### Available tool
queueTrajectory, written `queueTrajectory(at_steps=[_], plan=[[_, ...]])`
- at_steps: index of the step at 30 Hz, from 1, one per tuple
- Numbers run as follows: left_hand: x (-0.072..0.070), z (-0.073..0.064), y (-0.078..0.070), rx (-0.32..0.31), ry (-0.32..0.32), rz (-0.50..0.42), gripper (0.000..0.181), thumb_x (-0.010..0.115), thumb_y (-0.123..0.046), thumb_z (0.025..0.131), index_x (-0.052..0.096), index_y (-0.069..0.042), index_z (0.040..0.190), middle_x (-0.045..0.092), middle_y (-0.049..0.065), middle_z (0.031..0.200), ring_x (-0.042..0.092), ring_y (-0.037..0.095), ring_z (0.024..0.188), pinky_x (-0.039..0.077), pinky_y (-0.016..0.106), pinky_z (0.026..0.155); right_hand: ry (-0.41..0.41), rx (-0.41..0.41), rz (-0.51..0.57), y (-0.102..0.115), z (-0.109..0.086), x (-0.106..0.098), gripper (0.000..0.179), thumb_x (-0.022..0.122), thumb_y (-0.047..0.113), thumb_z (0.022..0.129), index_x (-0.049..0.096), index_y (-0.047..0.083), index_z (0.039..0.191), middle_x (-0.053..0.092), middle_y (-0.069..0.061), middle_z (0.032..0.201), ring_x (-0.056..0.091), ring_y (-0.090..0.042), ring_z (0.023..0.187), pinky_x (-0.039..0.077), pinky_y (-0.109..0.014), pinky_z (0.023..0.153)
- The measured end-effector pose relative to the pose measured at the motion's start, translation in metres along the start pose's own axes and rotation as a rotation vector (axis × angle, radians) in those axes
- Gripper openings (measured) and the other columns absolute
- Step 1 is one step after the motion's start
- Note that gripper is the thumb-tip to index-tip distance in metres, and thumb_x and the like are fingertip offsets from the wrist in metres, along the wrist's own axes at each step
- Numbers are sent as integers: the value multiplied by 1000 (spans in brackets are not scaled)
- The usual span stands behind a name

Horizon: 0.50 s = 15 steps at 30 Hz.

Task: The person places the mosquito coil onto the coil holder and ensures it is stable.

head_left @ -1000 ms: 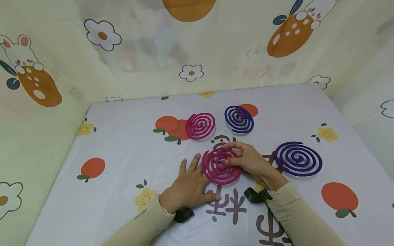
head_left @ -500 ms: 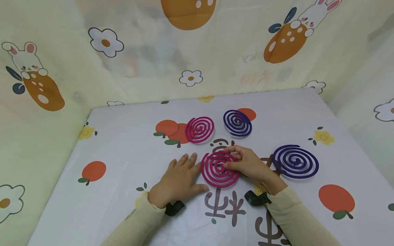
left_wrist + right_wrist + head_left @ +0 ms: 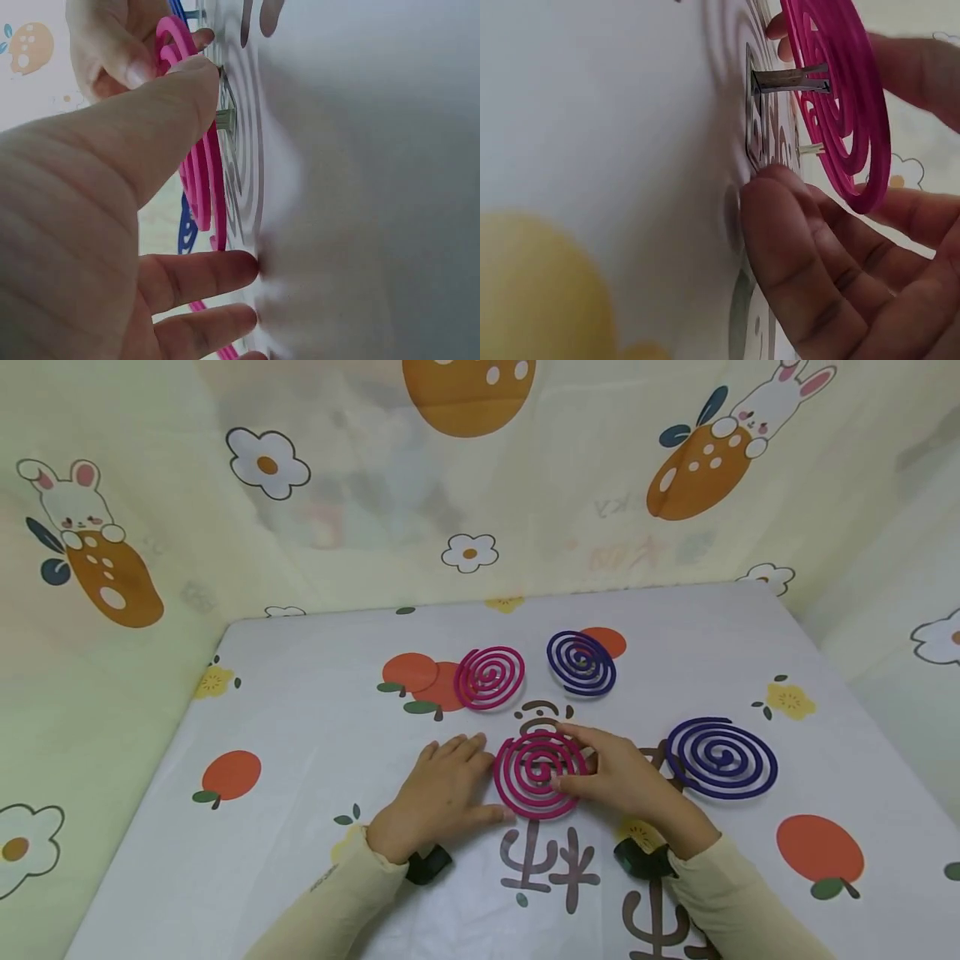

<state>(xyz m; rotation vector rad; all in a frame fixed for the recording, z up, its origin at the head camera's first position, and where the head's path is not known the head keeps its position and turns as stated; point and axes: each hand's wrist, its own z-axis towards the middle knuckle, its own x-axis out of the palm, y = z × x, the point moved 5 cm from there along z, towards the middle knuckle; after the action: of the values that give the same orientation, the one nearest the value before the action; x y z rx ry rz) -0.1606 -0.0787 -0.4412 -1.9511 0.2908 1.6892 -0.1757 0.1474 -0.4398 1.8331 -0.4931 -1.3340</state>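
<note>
A pink mosquito coil sits level on a metal stand, raised above the tabletop between both hands. At its left edge my left hand rests with straight, spread fingers, its fingertips on the table in the left wrist view. Around the coil's right edge reaches my right hand. Its thumb lies over the rim in the head view, while other fingers are low beside the stand's base plate in the right wrist view. No firm pinch on the coil shows.
Behind stand another pink coil and a dark blue coil. A second dark blue coil is right of the right hand. A patterned cloth wall rises behind the table.
My left hand has drawn back left from the coil's near side. The right hand has shifted slightly right and its fingers have spread from the coil. The other coils have stayed put.
</note>
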Motion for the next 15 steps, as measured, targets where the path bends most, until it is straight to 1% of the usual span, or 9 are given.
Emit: queueTrajectory(at_steps=[3, 5, 7, 9, 11, 13, 15], plan=[[1, 2, 0, -5, 3, 6, 76, 72, -67, 88, 63, -15, 141, 51, 13, 157, 47, 37, 144, 38, 63, 114, 11, -38, -35, 1, -6, 0, 85, 88, 22, 85, 46, 0, 155, 65, -17, 131, 66, -26, 107, 59, -41, 90], [1, 3, -1, -5, 2, 6, 73, 71, -66, 89, 63, -15, 141, 51, 12, 156, 48, 36, 143, 38, 62, 114, 20, -65, -59, 3, -9, 0, 91, 91, 23, 82, 44, -1, 156, 60, -20, 140, 63, -33, 120, 55, -48, 100], [1, 4, -1, -6, 1, 4, 71, 70, -65, 90, 63, -15, 141, 52, 13, 156, 48, 36, 143, 38, 62, 114, 28, -90, -87, 5, -12, 1, 96, 93, 24, 79, 42, -2, 157, 56, -21, 146, 56, -38, 132, 48, -54, 108], [1, 3, 0, -3, -6, 1, 68, 69, -64, 91, 64, -15, 138, 52, 13, 156, 49, 36, 143, 38, 62, 114, 34, -112, -107, 7, -14, 0, 101, 94, 27, 78, 40, -2, 158, 54, -21, 148, 53, -39, 137, 44, -56, 111], [0, 3, 2, 3, -18, 10, 65, 69, -64, 92, 65, -15, 136, 53, 13, 155, 50, 35, 142, 38, 62, 114, 34, -125, -141, 9, -17, -2, 103, 93, 32, 78, 38, -1, 159, 51, -21, 152, 49, -40, 141, 40, -59, 114], [-2, 3, 6, 6, -24, 9, 63, 69, -61, 94, 65, -14, 135, 53, 13, 155, 49, 34, 142, 37, 62, 115, 26, -136, -190, 11, -20, -5, 102, 91, 37, 81, 37, -1, 159, 49, -22, 154, 48, -41, 142, 40, -60, 114], [-6, 4, 10, 9, -39, 12, 63, 68, -59, 95, 64, -13, 138, 52, 13, 156, 49, 33, 143, 36, 61, 116, 13, -121, -254, 12, -22, -12, 101, 87, 44, 84, 35, 3, 161, 45, -22, 157, 46, -43, 143, 39, -63, 113]])
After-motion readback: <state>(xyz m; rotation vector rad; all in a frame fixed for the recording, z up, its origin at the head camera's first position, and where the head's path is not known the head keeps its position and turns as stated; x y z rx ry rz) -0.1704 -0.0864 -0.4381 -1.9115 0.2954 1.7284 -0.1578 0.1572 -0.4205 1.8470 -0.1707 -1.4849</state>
